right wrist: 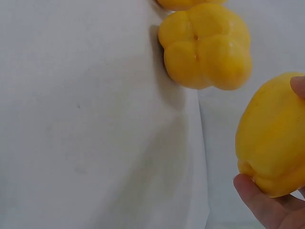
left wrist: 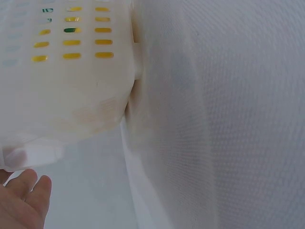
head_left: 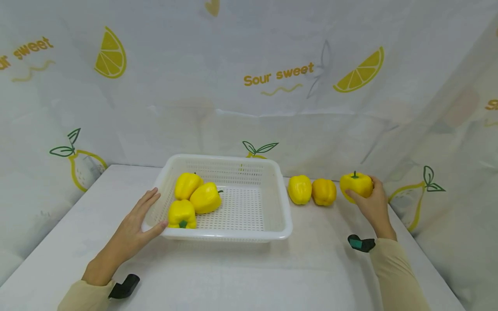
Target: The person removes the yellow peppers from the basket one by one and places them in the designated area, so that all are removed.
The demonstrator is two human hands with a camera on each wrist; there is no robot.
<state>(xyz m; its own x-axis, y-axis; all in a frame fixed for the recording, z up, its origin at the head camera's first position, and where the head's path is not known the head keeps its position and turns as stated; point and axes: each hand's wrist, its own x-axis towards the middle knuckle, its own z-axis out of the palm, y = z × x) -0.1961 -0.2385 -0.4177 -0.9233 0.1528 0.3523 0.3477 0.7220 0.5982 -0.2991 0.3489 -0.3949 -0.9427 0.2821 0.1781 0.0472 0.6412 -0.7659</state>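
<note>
Your right arm reaches forward from the lower right of the head view, wrist bent inward, so that your right hand point(head_left: 374, 209) comes at the pepper in your hand point(head_left: 355, 184) from its right side. That grip is pinching the yellow fruit between thumb and fingers: the thumb lies across the near side, the fingers go round the right and far side, and the green stem points up. In the right wrist view the fruit appears lifted clear of the desk point(head_left: 272, 276), with a shadow lying to one side of it. Just left of it, two more yellow peppers sit side by side on the desk: the darker pepper point(head_left: 324, 192) nearer to you, and the lighter pepper point(head_left: 299, 189) between that one and the basket. Your left arm angles in from the lower left, and your left hand point(head_left: 134, 233) is at the near left corner of the white basket point(head_left: 225, 234). Its grip is spread, thumb on the near rim and the fingers stretched forward along the left rim, touching it from outside. Inside the basket, three peppers point(head_left: 206, 198) are bunched at the left end, the nearest with its stem turned toward you. Both your forearms are in beige sleeves point(head_left: 397, 276), and a dark device point(head_left: 126, 286) juts inward beside your left cuff.
</note>
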